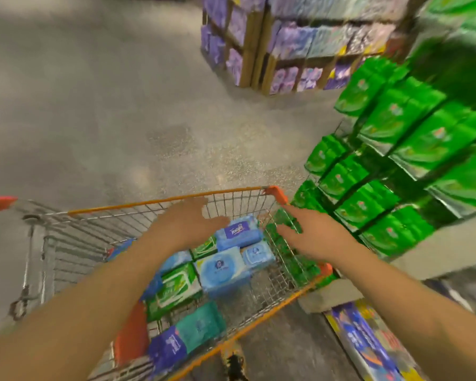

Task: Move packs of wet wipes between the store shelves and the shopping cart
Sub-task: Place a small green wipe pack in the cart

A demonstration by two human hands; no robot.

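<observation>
An orange-rimmed wire shopping cart [160, 201] stands in front of me with several wet wipe packs inside: blue packs [238, 233], a light blue pack [221, 268], green packs [176, 291] and a teal pack [201, 325]. My left hand [187, 224] hovers over the cart with fingers spread, holding nothing. My right hand [311, 235] reaches over the cart's right rim, fingers apart and empty, close to the shelf of green wipe packs [390, 160] on the right.
A wooden display with purple packs [294, 42] stands farther back. A lower shelf with blue and yellow packs [368, 345] sits at the bottom right. Grey speckled floor [107, 105] spreads to the left and ahead. The picture is motion-blurred.
</observation>
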